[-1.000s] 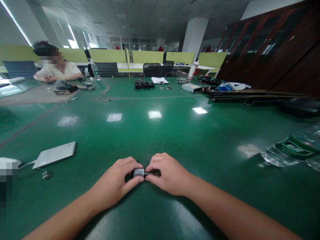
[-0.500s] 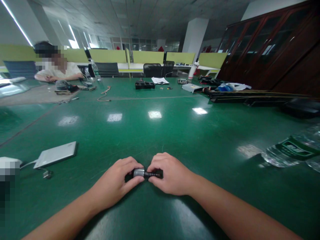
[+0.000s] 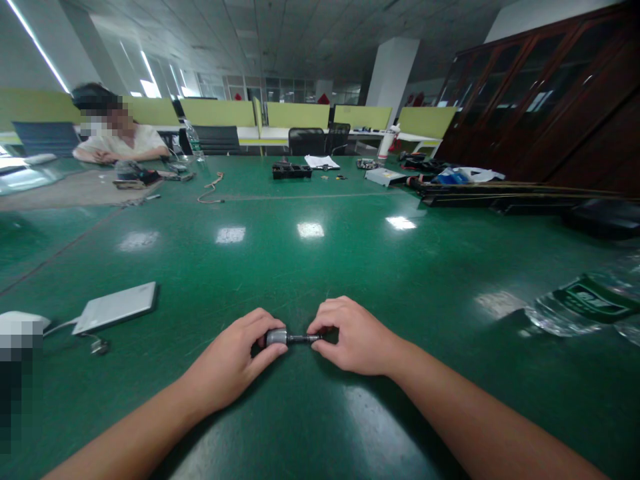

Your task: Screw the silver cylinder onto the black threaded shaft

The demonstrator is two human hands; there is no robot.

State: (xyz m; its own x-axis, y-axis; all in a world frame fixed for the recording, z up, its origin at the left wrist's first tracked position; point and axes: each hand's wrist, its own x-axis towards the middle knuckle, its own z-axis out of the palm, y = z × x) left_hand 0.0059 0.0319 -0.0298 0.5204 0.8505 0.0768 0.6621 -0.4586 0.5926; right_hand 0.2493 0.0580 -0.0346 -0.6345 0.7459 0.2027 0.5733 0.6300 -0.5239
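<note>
In front of me, a grey metal cylinder (image 3: pixel 277 337) lies sideways, low over the green table. My left hand (image 3: pixel 235 353) is closed round its left end, thumb below and fingers above. From the cylinder's right side a thin dark rod (image 3: pixel 299 339) runs straight towards my right hand (image 3: pixel 350 337). The thumb and fingers of that hand pinch a ribbed part (image 3: pixel 315 338) at the rod's right end, which looks like a small coil spring. My fingers partly hide both ends.
A white flat device (image 3: pixel 116 308) with a cable lies to the left. Water bottles (image 3: pixel 575 307) lie at the right edge. Across the table (image 3: pixel 310 267) are a black tray (image 3: pixel 291 171), papers (image 3: pixel 321 162) and dark long parts (image 3: pixel 500 193). A person (image 3: pixel 120 140) sits at the far left.
My right hand has shifted right and slightly away from me, apart from the cylinder. The coiled part moved with it, and a bare stretch of rod now shows. My left hand keeps its grip.
</note>
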